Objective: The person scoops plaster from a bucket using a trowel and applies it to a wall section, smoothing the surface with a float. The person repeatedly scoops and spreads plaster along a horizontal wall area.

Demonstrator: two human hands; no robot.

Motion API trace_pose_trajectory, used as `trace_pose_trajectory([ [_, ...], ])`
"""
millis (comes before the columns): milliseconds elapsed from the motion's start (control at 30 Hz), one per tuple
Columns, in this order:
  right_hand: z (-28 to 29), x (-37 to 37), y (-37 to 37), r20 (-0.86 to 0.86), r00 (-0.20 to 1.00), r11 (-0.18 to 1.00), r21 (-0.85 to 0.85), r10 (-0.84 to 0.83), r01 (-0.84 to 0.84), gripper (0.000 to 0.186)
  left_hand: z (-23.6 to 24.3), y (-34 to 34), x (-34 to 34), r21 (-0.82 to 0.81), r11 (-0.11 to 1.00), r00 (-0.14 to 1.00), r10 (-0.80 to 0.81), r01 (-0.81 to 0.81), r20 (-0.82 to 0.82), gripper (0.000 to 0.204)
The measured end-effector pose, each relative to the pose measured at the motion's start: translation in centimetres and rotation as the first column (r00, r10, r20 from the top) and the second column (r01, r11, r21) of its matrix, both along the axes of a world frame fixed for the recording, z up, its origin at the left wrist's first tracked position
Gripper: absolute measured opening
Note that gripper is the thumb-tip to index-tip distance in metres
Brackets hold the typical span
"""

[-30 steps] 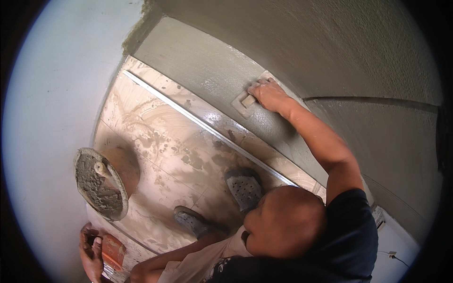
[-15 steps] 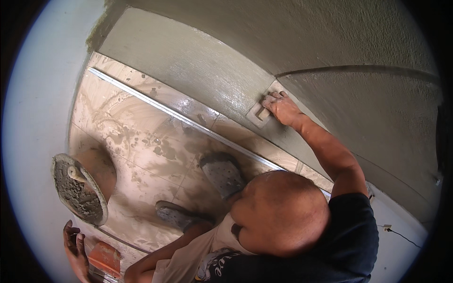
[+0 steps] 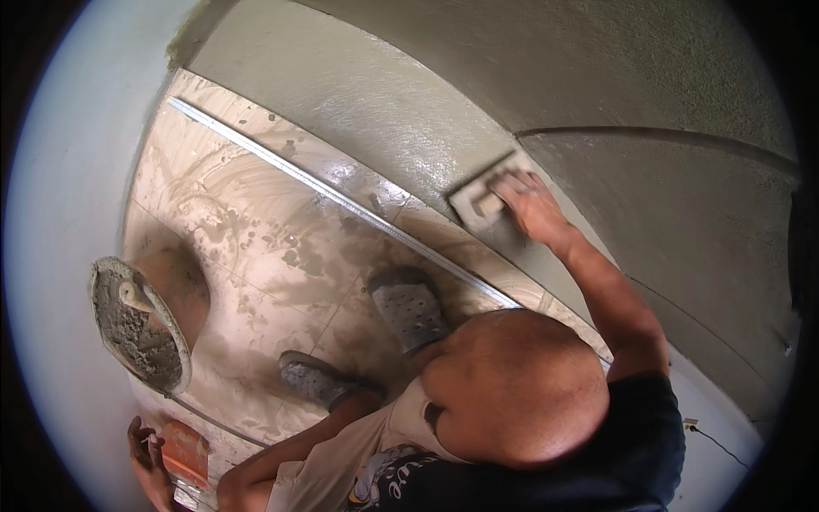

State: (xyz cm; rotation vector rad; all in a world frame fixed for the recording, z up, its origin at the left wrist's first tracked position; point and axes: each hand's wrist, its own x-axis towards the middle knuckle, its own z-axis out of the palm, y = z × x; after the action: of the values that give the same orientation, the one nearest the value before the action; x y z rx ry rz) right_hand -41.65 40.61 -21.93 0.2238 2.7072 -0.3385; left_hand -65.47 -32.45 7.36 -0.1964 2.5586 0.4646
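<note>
My right hand (image 3: 531, 203) is wrapped round the handle of a pale rectangular plastering float (image 3: 474, 205). The float is over a strip of wet grey cement plaster (image 3: 358, 94), near its border with a darker, rougher plaster surface (image 3: 682, 77). A dark shadow runs along the float's far-left edge, so that edge seems tilted off the plaster. My left hand (image 3: 150, 465) hangs at the lower left, fingers loosely bent and apart, with nothing in it. Nearest to it lies an orange-red plastic object (image 3: 185, 454), its kind unclear.
A bucket (image 3: 183, 294) of grey mortar with a tool handle (image 3: 135, 295) sticking out stands at left. A long metal straightedge (image 3: 341, 200) lies on smeared floor tiles (image 3: 247, 230). My feet wear grey clogs (image 3: 408, 311). A cable (image 3: 721, 444) runs from a socket at lower right.
The float has moved slightly to the right, and its far-left edge has come up from the plaster. My left hand has dropped a little. The whole view has shifted slightly.
</note>
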Motion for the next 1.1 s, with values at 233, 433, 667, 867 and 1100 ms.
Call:
trace_pose_trajectory([
  [233, -3.2, -19.5, -1.4, -0.156, 0.954, 0.965, -0.009, 0.256, -0.261, 0.033, 1.2, 7.7, -1.5, -0.084, 0.993, 0.996, -0.083, 0.080, -0.032, 0.052],
  [433, -3.0, -19.2, -2.0, 0.005, 0.930, 0.929, 0.042, 0.369, -0.369, 0.033, 0.8, 6.0, -0.7, -0.089, 0.994, 0.997, -0.069, 0.067, -0.018, 0.054],
  [667, -3.3, -6.9, -0.4, 0.156, 0.884, 0.876, 0.141, 0.440, -0.461, 0.042, -0.7, 3.2, -0.1, -0.066, 0.997, 1.000, -0.026, 0.027, 0.017, 0.051],
  [867, -2.5, 2.9, 1.3, 0.287, 0.886, 0.899, 0.140, 0.365, -0.416, 0.046, -1.8, 4.5, -3.4, -0.078, 0.986, 0.989, -0.149, 0.150, 0.009, 0.054],
  [1100, -1.5, 13.5, 3.0, 0.212, 0.953, 0.944, 0.206, 0.215, -0.259, 0.046, -1.1, 7.1, -10.3, -0.100, 0.923, 0.922, -0.379, 0.371, -0.079, 0.065],
])
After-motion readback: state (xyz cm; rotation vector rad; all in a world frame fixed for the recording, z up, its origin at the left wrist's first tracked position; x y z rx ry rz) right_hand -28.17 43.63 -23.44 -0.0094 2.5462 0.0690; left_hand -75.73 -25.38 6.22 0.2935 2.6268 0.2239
